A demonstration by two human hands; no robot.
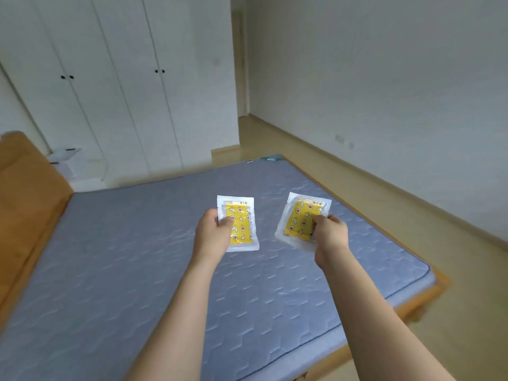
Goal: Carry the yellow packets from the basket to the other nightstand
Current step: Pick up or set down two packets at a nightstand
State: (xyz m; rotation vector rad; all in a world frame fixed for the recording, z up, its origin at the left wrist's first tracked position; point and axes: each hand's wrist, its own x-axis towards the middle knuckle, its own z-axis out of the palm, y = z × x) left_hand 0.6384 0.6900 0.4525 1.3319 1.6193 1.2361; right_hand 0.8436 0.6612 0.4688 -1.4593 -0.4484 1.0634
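Holding both arms out over the bed [137,257], your left hand [213,233] pinches one yellow packet [242,224] at its left edge; your right hand [330,232] pinches the other packet [298,218] at its right edge.

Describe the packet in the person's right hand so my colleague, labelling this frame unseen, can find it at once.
Start at the big blue-grey mattress filling the lower frame. Two bare arms reach over it, each hand holding a yellow packet. The right hand pinches the right packet, which leans left, nearer the wooden bed edge; the left packet stands straighter.
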